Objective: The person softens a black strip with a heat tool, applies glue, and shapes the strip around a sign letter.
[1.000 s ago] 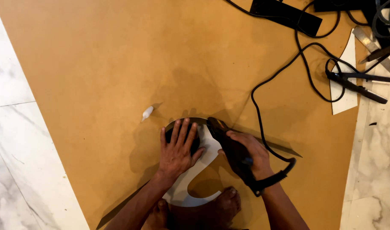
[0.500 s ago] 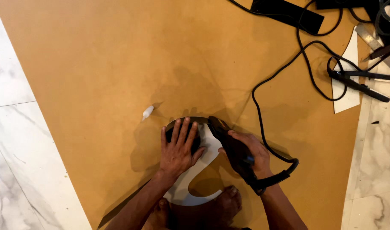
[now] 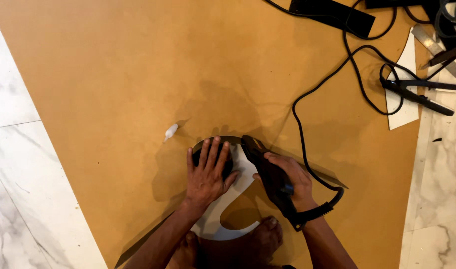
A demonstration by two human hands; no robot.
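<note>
Head view: a white curved cutout (image 3: pixel 223 214) is seen lying flat on a large brown board (image 3: pixel 113 74), at about 6 o'clock in the picture. Its upper end is covered by the left hand (image 3: pixel 206 174), which is laid flat on it with fingers spread, pressing rather than grasping; something dark is glimpsed under the palm, but what it is cannot be made out. Just beside it, toward 3 o'clock, a black corded tool (image 3: pixel 270 179) is clenched in the right hand (image 3: pixel 290 180), its nose touching the cutout's edge at about 12 o'clock of that hand. The tool's working tip is hidden by its own body. Two bare feet (image 3: pixel 260 239) are seen at the lower rim of the cutout, partly cut off by the frame. A black cable (image 3: pixel 312 94) is run from the tool's rear up toward 1 o'clock. A small white tube (image 3: pixel 171 131) lies at 10 o'clock of the left hand, apart from it. Black-handled pliers (image 3: pixel 417 92) rest on a white offcut (image 3: pixel 404 112) at 2 o'clock, and dark flat objects (image 3: pixel 332 14) are cropped by the top edge. Marble floor (image 3: pixel 18 189) shows at both sides.
</note>
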